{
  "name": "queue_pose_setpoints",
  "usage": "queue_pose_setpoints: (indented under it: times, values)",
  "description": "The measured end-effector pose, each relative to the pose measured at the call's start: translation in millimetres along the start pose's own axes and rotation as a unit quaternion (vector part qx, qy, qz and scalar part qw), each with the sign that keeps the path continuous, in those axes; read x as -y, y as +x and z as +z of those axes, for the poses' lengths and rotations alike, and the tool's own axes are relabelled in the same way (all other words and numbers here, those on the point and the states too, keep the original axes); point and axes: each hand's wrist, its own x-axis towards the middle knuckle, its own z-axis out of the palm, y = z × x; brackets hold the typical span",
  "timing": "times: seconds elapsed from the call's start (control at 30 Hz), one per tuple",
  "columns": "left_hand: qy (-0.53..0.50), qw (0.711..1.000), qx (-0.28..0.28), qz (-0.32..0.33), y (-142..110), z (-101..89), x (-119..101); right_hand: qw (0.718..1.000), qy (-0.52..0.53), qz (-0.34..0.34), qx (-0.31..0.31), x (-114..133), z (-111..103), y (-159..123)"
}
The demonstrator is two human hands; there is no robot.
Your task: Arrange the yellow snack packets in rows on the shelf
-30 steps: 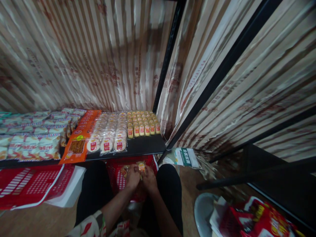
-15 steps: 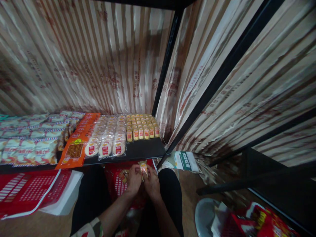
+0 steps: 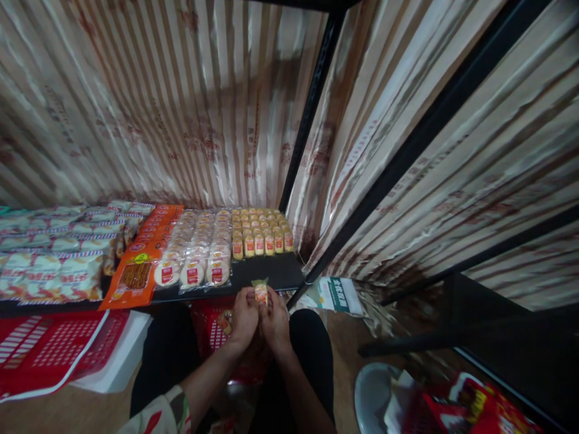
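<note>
From my remote seat I see both hands close together, with the fingers bent inward around one small wrapped snack [image 3: 261, 293]. The left hand [image 3: 244, 318] pinches it from its left side, and the right hand [image 3: 274, 325] from the other side, so the snack is between them, more or less upright. It is just before the front edge of the black shelf [image 3: 266, 269]; whether it touches this edge, I cannot tell. Under the hands, between the dark-clothed knees, there is a red basket [image 3: 218, 335], in which I can see a few wrapped pieces [image 3: 225, 322]. On the shelf, near its right end, small yellow packs [image 3: 259, 244] stand in neat rows, and behind their front row are many similar ones. To their left lie round white packs [image 3: 192, 273], then an orange packet [image 3: 131, 282], and further left white-and-blue bags [image 3: 81, 277].
</note>
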Motion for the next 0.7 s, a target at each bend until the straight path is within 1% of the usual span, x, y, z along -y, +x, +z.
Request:
queue_pose_setpoints:
  times: [0.2,0.37,0.5,0.7]
  values:
    - [-0.024,1.0,-0.008,0.003,10,4.9,11,0.999,-0.036,0.023,0.023,7,0,7]
    - [-0.03,0.999,-0.01,0.009,13,10.7,6,0.998,-0.043,0.035,0.029,10,-2,12]
    - [-0.027,0.999,-0.011,0.018,17,18.9,2,0.999,-0.043,0.023,0.013,7,-5,19]
    - [-0.019,0.999,-0.01,0.043,28,35.5,4,0.998,-0.055,0.019,-0.001,2,-12,32]
